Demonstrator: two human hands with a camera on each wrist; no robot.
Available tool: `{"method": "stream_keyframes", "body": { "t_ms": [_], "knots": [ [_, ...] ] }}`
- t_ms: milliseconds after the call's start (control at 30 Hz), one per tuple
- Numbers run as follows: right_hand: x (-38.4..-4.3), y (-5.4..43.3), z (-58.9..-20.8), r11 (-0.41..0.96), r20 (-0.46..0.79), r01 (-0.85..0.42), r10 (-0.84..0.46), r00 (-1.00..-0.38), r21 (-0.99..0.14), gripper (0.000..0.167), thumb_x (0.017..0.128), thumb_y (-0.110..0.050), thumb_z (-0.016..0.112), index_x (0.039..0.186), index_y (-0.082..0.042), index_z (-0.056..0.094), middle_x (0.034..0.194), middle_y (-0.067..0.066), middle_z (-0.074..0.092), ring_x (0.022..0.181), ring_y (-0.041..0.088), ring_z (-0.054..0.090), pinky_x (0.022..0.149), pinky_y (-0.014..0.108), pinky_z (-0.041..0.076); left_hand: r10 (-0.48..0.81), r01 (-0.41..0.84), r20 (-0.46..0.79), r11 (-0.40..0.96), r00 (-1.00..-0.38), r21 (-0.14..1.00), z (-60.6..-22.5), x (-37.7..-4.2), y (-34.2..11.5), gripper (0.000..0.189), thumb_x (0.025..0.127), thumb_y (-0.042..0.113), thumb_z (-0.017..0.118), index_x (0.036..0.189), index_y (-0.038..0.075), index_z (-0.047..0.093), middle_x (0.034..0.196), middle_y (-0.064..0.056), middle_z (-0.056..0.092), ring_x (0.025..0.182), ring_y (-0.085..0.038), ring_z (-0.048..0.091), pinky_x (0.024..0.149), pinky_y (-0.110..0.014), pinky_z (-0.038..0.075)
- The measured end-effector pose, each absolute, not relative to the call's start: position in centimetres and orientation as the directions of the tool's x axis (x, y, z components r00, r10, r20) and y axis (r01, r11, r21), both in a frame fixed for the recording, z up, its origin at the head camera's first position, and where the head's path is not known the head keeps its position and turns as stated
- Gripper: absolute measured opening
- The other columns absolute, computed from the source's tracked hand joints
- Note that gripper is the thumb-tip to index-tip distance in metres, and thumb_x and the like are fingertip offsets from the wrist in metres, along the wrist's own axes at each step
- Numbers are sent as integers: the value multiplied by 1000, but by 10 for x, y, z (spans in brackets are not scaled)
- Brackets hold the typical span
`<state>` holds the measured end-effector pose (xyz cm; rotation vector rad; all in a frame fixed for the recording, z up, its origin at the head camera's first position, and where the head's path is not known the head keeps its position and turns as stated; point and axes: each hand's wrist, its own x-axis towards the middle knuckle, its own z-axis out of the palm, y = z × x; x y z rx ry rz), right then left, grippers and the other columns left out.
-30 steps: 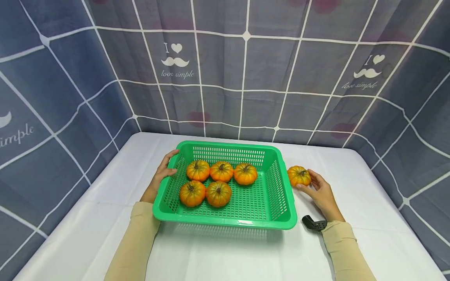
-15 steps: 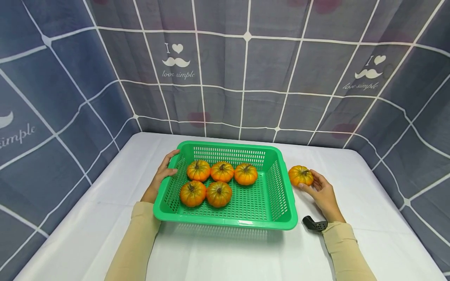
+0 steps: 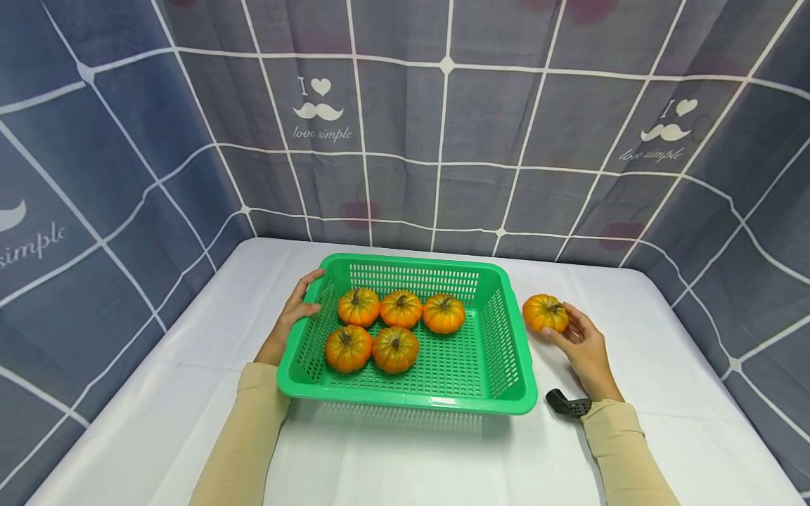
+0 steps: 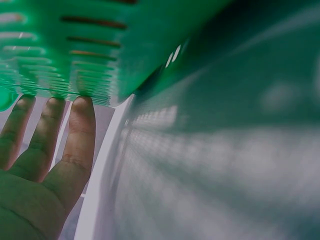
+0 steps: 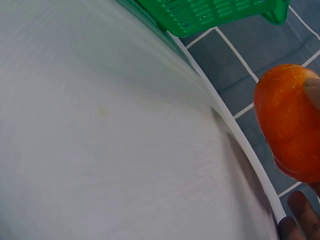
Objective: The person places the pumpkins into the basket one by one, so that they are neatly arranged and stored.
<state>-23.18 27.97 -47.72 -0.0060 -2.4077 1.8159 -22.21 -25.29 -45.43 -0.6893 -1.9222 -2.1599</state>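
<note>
A green plastic basket [image 3: 443,402] holds several small orange pumpkins, including one pumpkin [image 3: 395,349] at the front and another [image 3: 444,313] at the back. My left hand [image 3: 290,315] grips its left rim, thumb over the edge; in the left wrist view the fingers [image 4: 80,130] press their tips to the slotted green wall. To the right of the basket, my right hand [image 3: 583,348] holds a mini pumpkin [image 3: 545,313] between thumb and fingers. The right wrist view shows this pumpkin's smooth orange side [image 5: 287,122], apart from the basket.
A white cloth [image 3: 405,464] covers the table, and the basket's shadow falls on it. A black wrist device [image 3: 567,404] sits at the right cuff. Grey checked curtains [image 3: 405,190] stand behind and at both sides.
The pumpkin in my right hand has moved slightly right, away from the basket's rim, and tilted so its stem points more toward the hand. The left hand and basket have hardly moved.
</note>
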Motion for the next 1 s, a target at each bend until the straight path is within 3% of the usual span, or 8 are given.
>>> {"method": "stream_keyframes", "body": {
  "t_ms": [200,267,367,533,600,667,867,1000],
  "knots": [
    [-231,278,-475,241,123,-90,124,-985,-966,74,101,-3,74,164,5,36,148,-1,49,122,-2,49,100,5,44,156,410,416,-70,-896,909,-454,-221,-253,63,94,5,47,150,34,53,165,-37,19,129,1,51,95,-18,45],
    [-230,277,-474,230,137,-102,139,-981,-968,73,101,-2,74,164,5,37,142,-11,49,122,-1,49,99,5,44,157,404,412,-78,-898,911,-454,-222,-253,63,94,5,47,150,34,53,165,-42,13,129,2,51,97,-18,46],
    [-230,276,-474,200,163,-131,155,-974,-971,72,100,-1,74,163,5,40,138,-18,50,122,0,50,98,6,44,160,428,432,-57,-888,902,-453,-222,-253,62,94,6,48,148,37,54,165,-39,16,131,3,48,94,-18,45],
    [-230,274,-473,137,219,-198,163,-962,-970,69,98,4,74,161,0,46,143,-10,53,122,3,53,98,8,46,166,472,470,-28,-867,881,-454,-224,-255,65,94,4,49,144,45,55,161,-2,38,135,7,40,89,-18,41],
    [-230,273,-472,122,237,-219,163,-958,-968,67,98,6,73,160,-2,49,145,-6,53,122,4,54,97,8,46,171,462,466,-64,-868,885,-455,-224,-255,64,94,3,49,144,44,55,154,12,41,132,6,45,91,-17,44],
    [-230,272,-471,108,254,-238,162,-954,-965,67,97,8,73,159,-2,50,147,-3,53,121,5,55,97,9,47,179,446,460,-113,-870,888,-455,-224,-255,63,94,2,47,145,40,55,149,16,45,130,3,50,92,-17,47],
    [-229,269,-465,110,285,-271,149,-947,-956,68,97,11,72,159,4,47,143,-6,53,120,6,56,97,10,48,182,398,433,-197,-883,896,-454,-221,-254,62,95,0,45,148,32,54,149,9,51,123,-5,60,91,-19,52],
    [-228,268,-461,102,303,-291,138,-943,-951,68,96,12,72,159,4,47,146,0,52,118,4,59,98,9,48,165,410,426,-126,-890,904,-454,-222,-253,62,94,2,47,143,39,55,162,-21,35,120,-2,56,85,-18,47]
  ]
}}
